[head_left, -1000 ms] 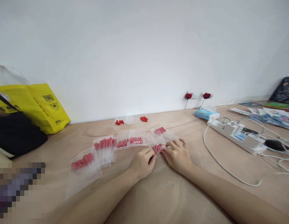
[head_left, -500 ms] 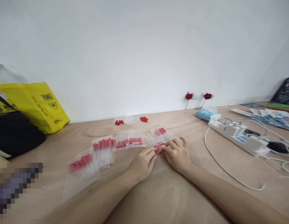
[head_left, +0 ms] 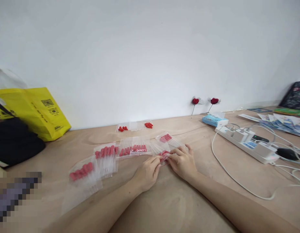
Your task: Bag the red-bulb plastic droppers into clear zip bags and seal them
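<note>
My left hand (head_left: pixel 147 172) and my right hand (head_left: pixel 183 164) meet at a clear zip bag (head_left: pixel 164 155) of red-tipped white sticks, low over the table. Fingers and thumb of each hand pinch the bag's near edge; part of it is hidden behind them. Just beyond lies another bag with red-tipped sticks (head_left: pixel 166 138). To the left, similar bags overlap in a row: a pair in the middle (head_left: pixel 138 148), another bag (head_left: pixel 106 152), and the nearest one (head_left: pixel 81 172), its red tips pointing away from me.
Near the wall lie small red pieces in clear bags (head_left: pixel 148 125). A yellow bag (head_left: pixel 47 113) and a black bag (head_left: pixel 17 139) stand left. On the right are a tissue pack (head_left: pixel 214 120), a white power strip (head_left: pixel 249 147) with cables, two red roses (head_left: pixel 214 101) and printed papers (head_left: pixel 283 121).
Both hands stay at the same bag, with only slight shifts of the fingers at its edge. The whole view has moved slightly.
</note>
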`<state>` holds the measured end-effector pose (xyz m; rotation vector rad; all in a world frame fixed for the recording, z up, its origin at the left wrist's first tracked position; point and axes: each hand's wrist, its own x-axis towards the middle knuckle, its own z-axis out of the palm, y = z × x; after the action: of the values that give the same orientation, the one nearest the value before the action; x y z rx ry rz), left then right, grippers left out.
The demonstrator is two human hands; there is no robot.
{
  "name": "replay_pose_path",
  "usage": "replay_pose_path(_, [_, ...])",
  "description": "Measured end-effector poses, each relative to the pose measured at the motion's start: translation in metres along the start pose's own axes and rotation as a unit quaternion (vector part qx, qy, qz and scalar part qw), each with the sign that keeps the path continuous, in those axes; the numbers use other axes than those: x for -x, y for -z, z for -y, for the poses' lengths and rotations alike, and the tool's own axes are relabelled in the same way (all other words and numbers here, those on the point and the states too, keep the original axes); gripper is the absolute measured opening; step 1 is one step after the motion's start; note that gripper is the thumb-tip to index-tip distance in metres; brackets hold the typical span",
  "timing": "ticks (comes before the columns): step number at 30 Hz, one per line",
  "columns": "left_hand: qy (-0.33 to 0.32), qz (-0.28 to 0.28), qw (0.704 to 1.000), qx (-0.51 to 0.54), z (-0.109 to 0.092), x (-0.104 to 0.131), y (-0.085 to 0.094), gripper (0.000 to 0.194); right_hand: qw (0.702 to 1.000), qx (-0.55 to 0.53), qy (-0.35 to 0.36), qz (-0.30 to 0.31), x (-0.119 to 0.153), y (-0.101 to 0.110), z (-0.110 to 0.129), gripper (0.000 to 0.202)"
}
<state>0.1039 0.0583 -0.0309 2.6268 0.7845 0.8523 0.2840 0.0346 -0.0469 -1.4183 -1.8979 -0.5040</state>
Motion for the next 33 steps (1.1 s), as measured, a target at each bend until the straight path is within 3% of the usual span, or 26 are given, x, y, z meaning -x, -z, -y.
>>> replay_pose_path(3, [0.006, 0.017, 1.0, 0.003, 0.0, 0.0, 0.001, 0.017, 0.999, 0.02, 0.027, -0.014, -0.001, -0.002, -0.002, 0.012])
replay_pose_path(7, [0.003, 0.023, 1.0, 0.018, 0.001, 0.0, 0.0, 0.017, 0.996, 0.049, 0.076, 0.012, -0.002, -0.002, -0.003, 0.011])
replay_pose_path(12, [-0.011, 0.04, 0.999, 0.034, 0.004, -0.002, 0.0, 0.019, 0.997, 0.066, 0.043, 0.013, -0.003, -0.002, -0.002, 0.02])
replay_pose_path(15, [-0.037, 0.056, 0.997, 0.029, 0.011, -0.004, 0.007, 0.018, 0.999, 0.009, 0.046, 0.022, -0.004, 0.001, -0.006, 0.019])
replay_pose_path(19, [-0.045, 0.04, 0.997, -0.041, 0.028, 0.001, 0.024, 0.006, 0.982, -0.128, 0.102, 0.094, -0.004, 0.012, -0.022, 0.018])
replay_pose_path(22, [-0.106, 0.001, 0.989, -0.102, 0.039, 0.009, 0.034, 0.013, 0.971, -0.142, 0.156, 0.113, -0.003, 0.017, -0.038, 0.022])
replay_pose_path(26, [-0.234, -0.064, 0.946, -0.216, 0.043, 0.01, 0.035, 0.014, 0.969, -0.055, 0.239, 0.039, -0.002, 0.014, -0.048, 0.016])
replay_pose_path(29, [-0.299, -0.077, 0.913, -0.267, 0.04, 0.004, 0.029, 0.014, 0.953, 0.004, 0.303, -0.001, -0.004, 0.009, -0.049, 0.013])
replay_pose_path(33, [-0.34, -0.081, 0.891, -0.29, 0.038, -0.004, 0.023, 0.021, 0.931, 0.048, 0.363, -0.012, -0.008, 0.007, -0.049, 0.017])
